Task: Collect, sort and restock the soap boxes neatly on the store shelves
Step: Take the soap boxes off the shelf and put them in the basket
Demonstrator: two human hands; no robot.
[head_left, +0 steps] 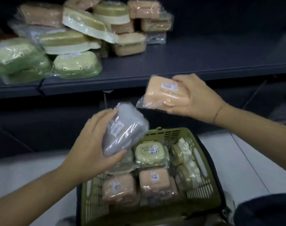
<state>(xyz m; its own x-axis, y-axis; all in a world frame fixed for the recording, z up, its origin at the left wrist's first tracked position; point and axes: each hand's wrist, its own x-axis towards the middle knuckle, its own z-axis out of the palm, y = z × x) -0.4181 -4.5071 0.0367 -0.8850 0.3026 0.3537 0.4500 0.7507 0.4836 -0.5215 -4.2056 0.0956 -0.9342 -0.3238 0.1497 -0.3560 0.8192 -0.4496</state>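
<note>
The left hand [91, 144] is clamped on a grey soap box [124, 129] wrapped in clear plastic, fingers curled over its upper left edge and thumb under its lower end. The box is held tilted above the far left part of the green basket [209, 176]. The right hand [194, 98] grips a peach soap box [161, 95] by its right end, fingers on top and thumb beneath, just below the front edge of the dark shelf [171, 62] and above the basket.

Each held box carries a small white sticker; the print on both is too blurred to read.

In the basket lie a pale yellow box [148, 154] with a sticker and unreadable dark lettering on its lid, two peach boxes [117, 188] side by side nearer the person, each stickered, and olive-and-white boxes [184, 160] along the right wall.

On the shelf, at the left, sits a loose pile of wrapped boxes: green ones [77, 64] in front, olive-and-cream ones [64, 41] behind, tan ones [129, 44] towards the right.
</note>
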